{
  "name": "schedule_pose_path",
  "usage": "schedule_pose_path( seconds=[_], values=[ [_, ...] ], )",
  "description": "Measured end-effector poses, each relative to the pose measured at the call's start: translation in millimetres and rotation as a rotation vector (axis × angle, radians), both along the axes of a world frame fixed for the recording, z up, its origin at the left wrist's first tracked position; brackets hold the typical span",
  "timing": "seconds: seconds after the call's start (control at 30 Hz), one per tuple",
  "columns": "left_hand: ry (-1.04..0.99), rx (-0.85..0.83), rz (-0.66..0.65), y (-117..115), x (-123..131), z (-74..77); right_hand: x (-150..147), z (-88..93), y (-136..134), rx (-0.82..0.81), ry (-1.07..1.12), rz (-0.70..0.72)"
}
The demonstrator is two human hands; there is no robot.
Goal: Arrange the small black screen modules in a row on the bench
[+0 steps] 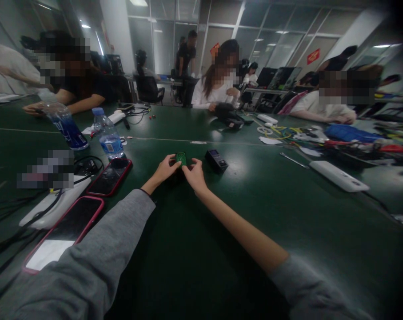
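Observation:
Between my two hands is a small green circuit board (181, 158) with a dark edge, held upright just above the dark green table (241, 213). My left hand (167, 170) grips its left side, thumb on the lower part of its face. My right hand (195, 175) pinches its lower right corner, the other fingers curled. A dark patch below the board is too dim to make out. Just right of my right hand lies a small black boxy device (216, 161) with a screen-like panel on top.
Two red-rimmed phones (110, 177), a white power strip (59, 202) with black cables and two water bottles (108, 133) stand at left. Rightward are a wrench (293, 160), another power strip (338, 176) and a tangle of cables and tools (351, 133). Several people sit across the table.

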State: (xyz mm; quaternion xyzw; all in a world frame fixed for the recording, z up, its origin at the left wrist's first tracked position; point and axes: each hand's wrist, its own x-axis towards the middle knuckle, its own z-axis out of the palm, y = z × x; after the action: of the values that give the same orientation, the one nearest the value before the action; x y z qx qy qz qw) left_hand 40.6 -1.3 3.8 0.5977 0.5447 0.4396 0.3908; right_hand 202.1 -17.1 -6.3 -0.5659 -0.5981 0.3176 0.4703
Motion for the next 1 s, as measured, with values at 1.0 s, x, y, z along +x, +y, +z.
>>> schedule_pose_path(
  seconds=[1.0],
  values=[
    [0.397,0.255,0.126,-4,7,-4.6,-1,35.2,-26,0.527,-1.115,0.125]
  ],
)
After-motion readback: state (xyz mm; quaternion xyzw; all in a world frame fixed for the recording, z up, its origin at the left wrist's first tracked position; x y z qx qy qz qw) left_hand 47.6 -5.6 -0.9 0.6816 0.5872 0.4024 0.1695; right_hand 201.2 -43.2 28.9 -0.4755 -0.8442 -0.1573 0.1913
